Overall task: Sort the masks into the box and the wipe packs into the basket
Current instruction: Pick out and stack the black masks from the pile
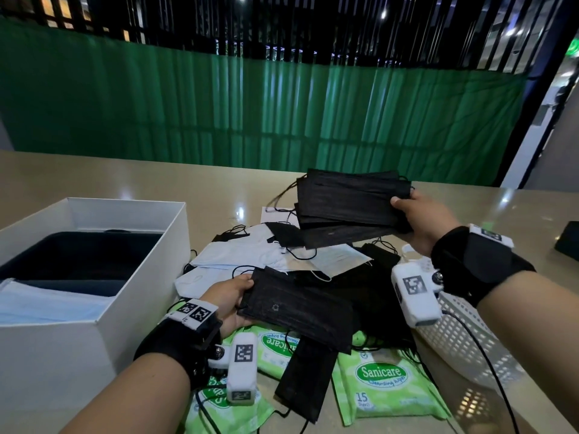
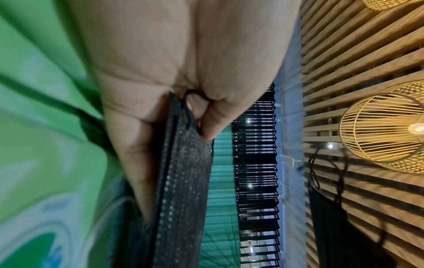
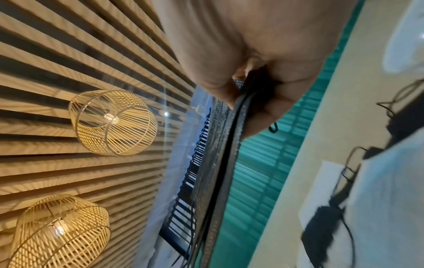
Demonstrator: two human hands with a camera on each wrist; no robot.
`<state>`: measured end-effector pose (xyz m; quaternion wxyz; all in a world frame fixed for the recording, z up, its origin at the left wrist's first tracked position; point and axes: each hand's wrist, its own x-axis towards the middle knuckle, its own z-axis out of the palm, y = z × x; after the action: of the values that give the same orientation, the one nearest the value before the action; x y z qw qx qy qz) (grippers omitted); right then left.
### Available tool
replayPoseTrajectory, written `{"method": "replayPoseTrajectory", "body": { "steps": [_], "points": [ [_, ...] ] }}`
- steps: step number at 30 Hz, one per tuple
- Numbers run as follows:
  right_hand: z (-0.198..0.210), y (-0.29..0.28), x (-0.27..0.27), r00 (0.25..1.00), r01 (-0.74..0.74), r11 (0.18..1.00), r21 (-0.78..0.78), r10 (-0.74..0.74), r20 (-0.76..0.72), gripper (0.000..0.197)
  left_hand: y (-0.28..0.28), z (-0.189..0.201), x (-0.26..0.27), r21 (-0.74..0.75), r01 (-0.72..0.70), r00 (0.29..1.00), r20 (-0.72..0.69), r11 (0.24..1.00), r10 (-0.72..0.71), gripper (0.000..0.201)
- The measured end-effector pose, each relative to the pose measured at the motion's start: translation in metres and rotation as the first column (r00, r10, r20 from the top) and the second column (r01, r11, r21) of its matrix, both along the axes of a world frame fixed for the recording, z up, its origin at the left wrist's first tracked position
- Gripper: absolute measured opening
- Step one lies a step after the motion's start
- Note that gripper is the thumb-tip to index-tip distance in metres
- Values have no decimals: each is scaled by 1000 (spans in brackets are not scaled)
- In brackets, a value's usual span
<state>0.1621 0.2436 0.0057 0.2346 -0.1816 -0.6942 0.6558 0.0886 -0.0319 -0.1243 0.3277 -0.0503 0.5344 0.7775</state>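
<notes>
Gathering masks off the counter (image 1: pixel 94 180) pile: right hand (image 1: pixel 421 222) gripping a black stack (image 1: pixel 351 198) aloft, left hand (image 1: pixel 230 296) pinching another (image 1: pixel 297 305) over wipe packs (image 1: pixel 382 389), likely needing carrying left into the box (image 1: pixel 131 214).

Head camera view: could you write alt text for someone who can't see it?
A person's right hand holds up a stack of black masks while the left hand grips another black mask over a pile of masks and green wipe packs on a beige table. A white box stands left, a white basket right.
</notes>
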Motion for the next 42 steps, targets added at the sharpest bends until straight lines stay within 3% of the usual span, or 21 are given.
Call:
{"method": "replayPoseTrajectory", "body": {
  "steps": [3, 6, 10, 13, 16, 20, 23, 25, 27, 29, 30, 32, 34, 37, 38, 40, 42],
  "points": [
    [-22, -14, 7, 987, -107, 989, -100, 118, 108, 22, 0, -1, -1, 4, -5, 1000, -2, 1000, 5, 26],
    [-52, -29, 15, 927, -214, 968, -132, 244, 286, 27, -1, -1, -1, -13, 8, 1000, -5, 1000, -8, 34],
    [-83, -35, 20, 815, -275, 961, 1, 232, 531, 17, -1, 0, -2, 38, 21, 1000, -4, 999, -20, 50],
    [-91, -41, 22, 816, -249, 967, -49, 237, 528, 10, -1, 0, -4, 57, -1, 1000, 1, 998, 1, 66],
    [-91, -54, 23, 839, -224, 961, -162, 275, 470, 15, 0, 0, -7, -48, -28, 999, -19, 998, 27, 75],
    [-88, -69, 22, 833, -272, 945, -180, 325, 447, 16, -3, 0, -16, -251, -64, 995, -93, 966, 42, 90],
    [-85, -71, 25, 806, -321, 942, -99, 327, 493, 16, -7, -18, -33, -294, 28, 992, -109, 955, -63, 119],
    [-81, -67, 26, 784, -356, 922, 154, 204, 587, 15, -9, -26, -34, -292, 70, 976, -178, 954, -126, 104],
    [-77, -58, 26, 785, -367, 830, 420, 34, 619, 25, -9, -10, -14, -263, 81, 964, -225, 961, -143, 63],
    [-70, -49, 26, 838, -305, 781, 545, -52, 543, 29, -4, -9, -10, -219, 82, 938, -314, 972, -149, 26],
    [-67, -45, 26, 866, -266, 781, 566, -64, 495, 30, -3, -4, -9, -211, 85, 917, -365, 974, -160, 20],
    [-58, -40, 26, 912, -235, 774, 588, -34, 409, 36, 0, 7, -5, -180, 109, 876, -448, 978, -180, 25],
    [-48, -40, 27, 922, -303, 726, 618, 59, 383, 50, 2, 25, 1, -171, 159, 820, -526, 972, -226, 30],
    [-31, -50, 27, 839, -519, 606, 603, 228, 493, 71, 10, 58, 6, -236, 207, 685, -658, 949, -313, 25],
    [-28, -54, 27, 808, -572, 591, 569, 286, 515, 67, 12, 70, 6, -268, 223, 634, -691, 937, -348, 24],
    [-24, -58, 25, 773, -622, 607, 494, 373, 513, 40, 15, 91, 7, -343, 204, 553, -732, 917, -397, 26],
    [-24, -62, 25, 784, -611, 655, 443, 424, 455, 17, 16, 106, 8, -333, 164, 516, -773, 928, -369, 27]
  ]
}}
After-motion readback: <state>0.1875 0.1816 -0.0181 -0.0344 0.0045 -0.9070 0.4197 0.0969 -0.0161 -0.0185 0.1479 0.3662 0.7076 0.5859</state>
